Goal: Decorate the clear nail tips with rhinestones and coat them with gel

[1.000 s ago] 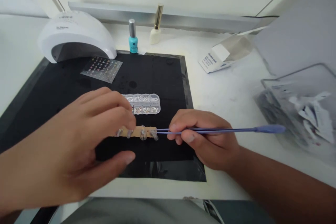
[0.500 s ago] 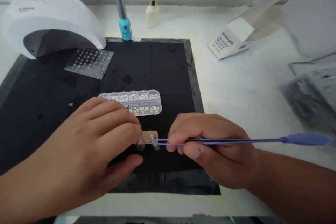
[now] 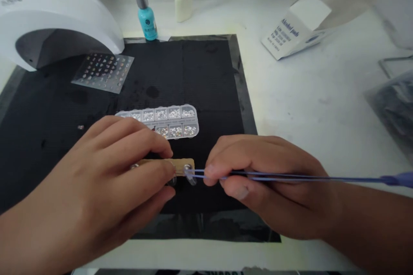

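In the head view, my right hand (image 3: pixel 261 180) is closed round blue tweezers (image 3: pixel 290 177), held nearly level. The tweezers' tips touch a clear, glossy false nail (image 3: pixel 190 175) at the right end of a small wooden strip (image 3: pixel 182 162). My left hand (image 3: pixel 125 167) has its index finger and thumb closed about a second clear false nail (image 3: pixel 174 179) on that strip, covering most of it. Just beyond the left hand lies a clear compartment case (image 3: pixel 191 120) of small rhinestones; its near left part is hidden behind the fingers.
A black mat (image 3: pixel 206 73) lies under the work. On it are a rhinestone sheet (image 3: pixel 103 73) and a tiny loose piece (image 3: pixel 80 127). Around stand a white nail lamp (image 3: pixel 74 13), turquoise polish bottle (image 3: pixel 147 23), cream bottle (image 3: pixel 183 4), alcohol pad box (image 3: pixel 290 34) and plastic bag (image 3: pixel 393 107).
My left index finger has lowered and come closer to the thumb at the second false nail, baring more of the wooden strip. The tweezers stay at the right-hand nail. The camera view has shifted slightly.
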Available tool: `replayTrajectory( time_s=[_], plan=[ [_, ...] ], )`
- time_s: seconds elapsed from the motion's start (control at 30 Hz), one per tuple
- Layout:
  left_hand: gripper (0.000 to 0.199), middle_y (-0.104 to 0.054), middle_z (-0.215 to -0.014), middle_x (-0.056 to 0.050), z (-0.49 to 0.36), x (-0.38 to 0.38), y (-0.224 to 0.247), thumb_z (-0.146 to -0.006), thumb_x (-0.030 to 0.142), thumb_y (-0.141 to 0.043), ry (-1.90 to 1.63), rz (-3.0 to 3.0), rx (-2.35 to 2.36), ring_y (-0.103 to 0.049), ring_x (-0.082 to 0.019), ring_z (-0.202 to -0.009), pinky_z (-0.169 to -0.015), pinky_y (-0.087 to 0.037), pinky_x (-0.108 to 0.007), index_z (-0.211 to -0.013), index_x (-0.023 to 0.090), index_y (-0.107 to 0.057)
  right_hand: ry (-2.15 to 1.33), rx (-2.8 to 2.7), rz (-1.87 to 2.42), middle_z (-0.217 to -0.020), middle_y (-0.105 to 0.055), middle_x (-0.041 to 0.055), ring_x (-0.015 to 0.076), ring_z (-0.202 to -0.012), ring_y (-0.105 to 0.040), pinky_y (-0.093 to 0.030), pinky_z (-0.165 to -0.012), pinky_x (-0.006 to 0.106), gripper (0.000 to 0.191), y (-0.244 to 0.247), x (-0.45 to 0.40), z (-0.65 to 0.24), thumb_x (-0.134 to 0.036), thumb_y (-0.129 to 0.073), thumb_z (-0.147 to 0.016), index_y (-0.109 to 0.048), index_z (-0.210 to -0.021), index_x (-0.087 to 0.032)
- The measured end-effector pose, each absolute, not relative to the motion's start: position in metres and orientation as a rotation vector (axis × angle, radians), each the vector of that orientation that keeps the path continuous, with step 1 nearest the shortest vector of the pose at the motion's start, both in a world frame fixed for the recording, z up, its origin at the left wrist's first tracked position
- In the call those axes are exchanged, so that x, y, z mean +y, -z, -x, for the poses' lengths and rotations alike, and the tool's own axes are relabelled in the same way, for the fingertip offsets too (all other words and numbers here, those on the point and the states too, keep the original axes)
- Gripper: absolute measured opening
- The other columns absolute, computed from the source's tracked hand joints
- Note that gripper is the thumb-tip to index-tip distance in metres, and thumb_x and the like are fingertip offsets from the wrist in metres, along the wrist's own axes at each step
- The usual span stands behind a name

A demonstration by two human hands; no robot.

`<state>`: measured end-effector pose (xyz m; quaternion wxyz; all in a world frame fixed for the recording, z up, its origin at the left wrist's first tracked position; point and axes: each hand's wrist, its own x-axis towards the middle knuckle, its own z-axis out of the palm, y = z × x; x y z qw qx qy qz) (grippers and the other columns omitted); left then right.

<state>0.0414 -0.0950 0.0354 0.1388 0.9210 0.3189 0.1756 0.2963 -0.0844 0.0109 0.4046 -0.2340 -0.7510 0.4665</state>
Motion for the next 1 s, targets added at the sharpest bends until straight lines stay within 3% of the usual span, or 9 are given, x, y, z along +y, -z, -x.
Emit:
replayTrajectory(
  time_s=[0.33, 1.0],
  plan=[
    [0.013, -0.06, -0.109, -0.004, -0.042, -0.0935, -0.0378, -0.1, 0.015, -0.06, -0.464, -2.724, 0.86, -0.057, -0.023, -0.099, -0.084, -0.042, -0.043, -0.108, 0.021, -0.068, -1.124, -1.939, 0.58, -0.089, -0.072, 0.0032, 0.009, -0.082, -0.068, -0.058, -0.078, 0.02, 0.01, -0.0097, -0.0881, -0.2971, -0.017, -0.061, -0.102, -0.067, -0.097, -0.011],
    [0.003, -0.064, -0.105, -0.003, -0.0434, -0.092, -0.0352, -0.101, 0.022, -0.062, -0.509, -2.692, 0.897, -0.058, -0.022, -0.099, -0.084, -0.044, -0.043, -0.103, 0.021, -0.064, -1.118, -1.973, 0.549, -0.09, -0.072, 0.006, 0.0088, -0.085, -0.068, -0.058, -0.082, 0.018, 0.011, -0.0105, -0.0857, -0.299, -0.016, -0.063, -0.1, -0.067, -0.099, -0.006]
  ],
)
